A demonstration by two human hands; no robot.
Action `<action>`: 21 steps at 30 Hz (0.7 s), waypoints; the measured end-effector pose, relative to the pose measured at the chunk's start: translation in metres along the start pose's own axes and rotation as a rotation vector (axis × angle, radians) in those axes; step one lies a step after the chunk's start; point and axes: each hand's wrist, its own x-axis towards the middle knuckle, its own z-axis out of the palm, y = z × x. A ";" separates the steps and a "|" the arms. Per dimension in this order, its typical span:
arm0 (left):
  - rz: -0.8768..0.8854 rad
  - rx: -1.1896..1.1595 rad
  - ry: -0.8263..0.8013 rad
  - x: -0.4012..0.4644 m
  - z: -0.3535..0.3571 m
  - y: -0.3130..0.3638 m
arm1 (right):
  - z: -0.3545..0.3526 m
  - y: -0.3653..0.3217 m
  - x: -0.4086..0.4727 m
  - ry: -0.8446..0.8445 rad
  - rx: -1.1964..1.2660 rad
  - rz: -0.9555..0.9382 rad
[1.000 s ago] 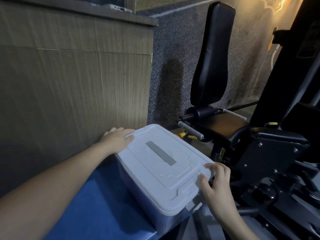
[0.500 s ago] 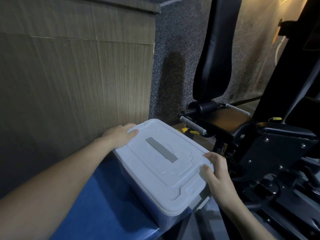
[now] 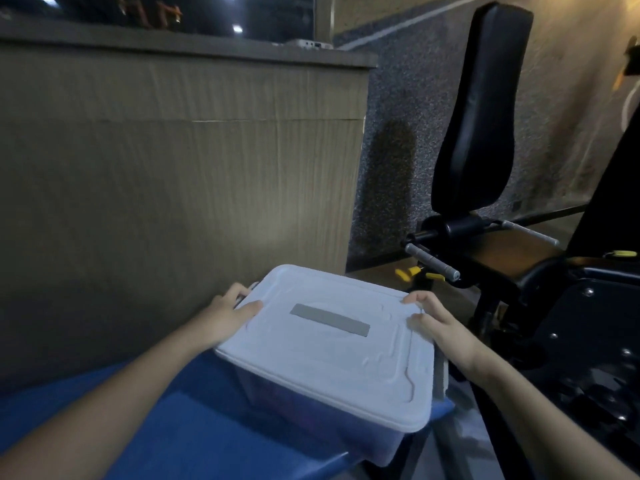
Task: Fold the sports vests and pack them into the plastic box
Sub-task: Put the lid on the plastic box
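Observation:
A translucent plastic box (image 3: 298, 407) with a white lid (image 3: 322, 358) stands on a blue surface (image 3: 194, 434), near its right end. The lid is on and carries a grey strip in its middle. My left hand (image 3: 225, 317) grips the box's far left corner, thumb on top of the lid and fingers curled over the edge. At the far right edge my right hand (image 3: 441, 329) holds the lid, thumb on top and fingers round the rim. No sports vests are in sight; the box wall shows only a dark blur inside.
A wood-grain counter front (image 3: 173, 185) rises just behind the box. To the right stands a black gym machine with a padded backrest (image 3: 481, 109), a seat and a grey handle bar (image 3: 433, 263) close to my right hand.
The box has turned to sit squarer in front of me. My right hand has slid from the near right corner up to the far right edge. The camera has tilted up.

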 end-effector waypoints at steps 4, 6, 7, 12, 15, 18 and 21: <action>-0.089 0.000 0.087 -0.038 -0.023 -0.038 | 0.036 -0.017 0.007 -0.114 0.052 0.016; -0.135 0.034 0.132 -0.061 -0.034 -0.051 | 0.057 -0.023 0.011 -0.161 0.055 0.020; -0.158 0.053 0.160 -0.072 -0.040 -0.058 | 0.068 -0.026 0.013 -0.179 0.051 0.018; -0.245 0.098 0.274 -0.125 -0.067 -0.090 | 0.126 -0.046 0.020 -0.273 0.031 -0.015; -0.277 0.089 0.322 -0.157 -0.085 -0.108 | 0.161 -0.058 0.025 -0.330 0.015 -0.029; -0.334 0.083 0.355 -0.185 -0.105 -0.131 | 0.199 -0.072 0.029 -0.406 -0.005 -0.052; -0.385 0.070 0.392 -0.212 -0.121 -0.153 | 0.234 -0.084 0.029 -0.462 -0.022 -0.081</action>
